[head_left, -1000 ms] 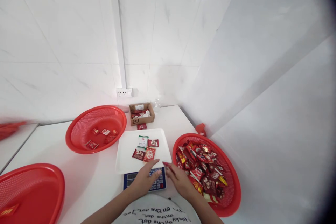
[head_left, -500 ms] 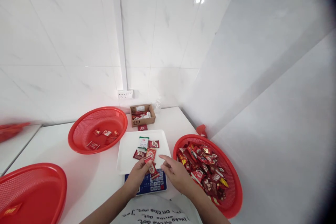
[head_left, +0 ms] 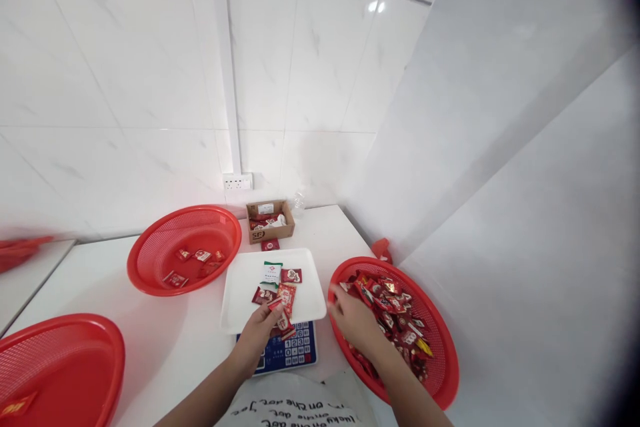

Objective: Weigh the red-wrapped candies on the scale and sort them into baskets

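My left hand [head_left: 256, 337] pinches a red snack packet [head_left: 280, 317] over the near edge of the white scale tray [head_left: 245, 300]. Several packets lie on that tray, one white and green [head_left: 271, 273], the others red. The tray rests on a blue scale with a keypad [head_left: 295, 349]. My right hand [head_left: 355, 323] reaches into the left side of the red basket [head_left: 443, 360], which is full of red packets; its fingers curl down among them and I cannot see whether they hold one.
Another red basket [head_left: 150, 257] with a few packets sits at the back left. A third red basket [head_left: 75, 360] is at the near left. A small cardboard box [head_left: 269, 220] stands by the wall below a socket [head_left: 237, 181]. White tiled walls close in behind and right.
The packet passed from my right hand to my left, which carried it to the tray's near edge. My right hand moved right, into the full basket.
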Motion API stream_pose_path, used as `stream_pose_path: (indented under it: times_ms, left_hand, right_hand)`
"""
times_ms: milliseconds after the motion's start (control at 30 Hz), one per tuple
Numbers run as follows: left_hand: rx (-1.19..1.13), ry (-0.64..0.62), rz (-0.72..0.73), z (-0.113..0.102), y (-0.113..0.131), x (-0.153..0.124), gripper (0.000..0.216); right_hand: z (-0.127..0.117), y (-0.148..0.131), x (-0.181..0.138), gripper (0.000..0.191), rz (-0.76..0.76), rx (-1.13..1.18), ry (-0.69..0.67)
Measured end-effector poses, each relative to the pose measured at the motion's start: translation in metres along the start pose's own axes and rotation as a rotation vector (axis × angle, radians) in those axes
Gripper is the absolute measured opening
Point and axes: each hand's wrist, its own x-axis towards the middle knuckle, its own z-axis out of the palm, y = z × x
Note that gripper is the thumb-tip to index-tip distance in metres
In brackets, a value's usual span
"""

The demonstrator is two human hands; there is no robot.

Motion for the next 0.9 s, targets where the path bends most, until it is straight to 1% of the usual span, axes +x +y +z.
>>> stream_pose_path:
  times_ms: [67,100,133,167,233,333,400,433,500,567,633,700,767,867,900]
  left_hand:
    - [-0.002,-0.004,0.001,0.001,0.001,0.0,0.044]
    - [0.002,-0.003,0.0,0.002,0.001,-0.001,0.044]
    - [0.006,-0.002,-0.001,0.002,0.001,-0.001,0.044]
    - [0.008,-0.006,-0.003,0.001,0.002,-0.001,0.044]
    - [0.0,-0.013,-0.005,0.001,0.003,-0.002,0.044]
    - [-0.008,-0.005,-0.009,0.0,0.004,-0.004,0.045]
    - [-0.006,-0.004,-0.014,0.0,0.003,-0.004,0.046]
    - [-0.01,-0.009,-0.017,0.0,0.003,-0.004,0.046]
    - [-0.027,-0.017,-0.021,0.0,0.001,-0.004,0.045]
    - [-0.043,-0.02,-0.021,-0.001,-0.001,-0.002,0.044]
    - [-0.05,-0.029,-0.018,-0.001,-0.004,0.0,0.044]
    - [-0.052,-0.048,-0.02,-0.002,-0.005,0.0,0.043]
    - [-0.056,-0.056,-0.029,-0.003,-0.006,-0.001,0.043]
    - [-0.061,-0.04,-0.05,-0.003,-0.005,-0.003,0.045]
    - [-0.061,-0.032,-0.055,-0.002,-0.005,-0.003,0.045]
  right_hand:
    - [0.013,-0.006,-0.006,0.033,-0.092,-0.005,-0.184]
    - [0.018,-0.007,-0.008,0.032,-0.14,0.02,-0.245]
    - [0.02,-0.007,-0.008,0.034,-0.175,0.058,-0.271]
    - [0.021,-0.006,-0.008,0.037,-0.19,0.095,-0.262]
    - [0.017,0.0,-0.003,0.041,-0.153,0.107,-0.186]
    - [0.008,0.012,0.006,0.033,0.017,-0.083,-0.114]
    - [0.006,0.017,0.008,0.031,0.117,-0.195,-0.12]
    - [0.007,0.018,0.007,0.031,0.128,-0.201,-0.129]
    - [0.012,0.015,0.004,0.03,0.058,-0.129,-0.173]
    - [0.019,0.008,-0.001,0.03,-0.065,-0.021,-0.248]
    - [0.024,0.002,-0.004,0.04,-0.126,0.059,-0.287]
    - [0.026,0.0,-0.004,0.046,-0.109,0.085,-0.246]
    - [0.025,0.001,-0.002,0.04,-0.078,0.061,-0.223]
    - [0.021,0.005,0.0,0.03,-0.049,-0.039,-0.279]
    - [0.021,0.006,0.0,0.029,-0.027,-0.069,-0.273]
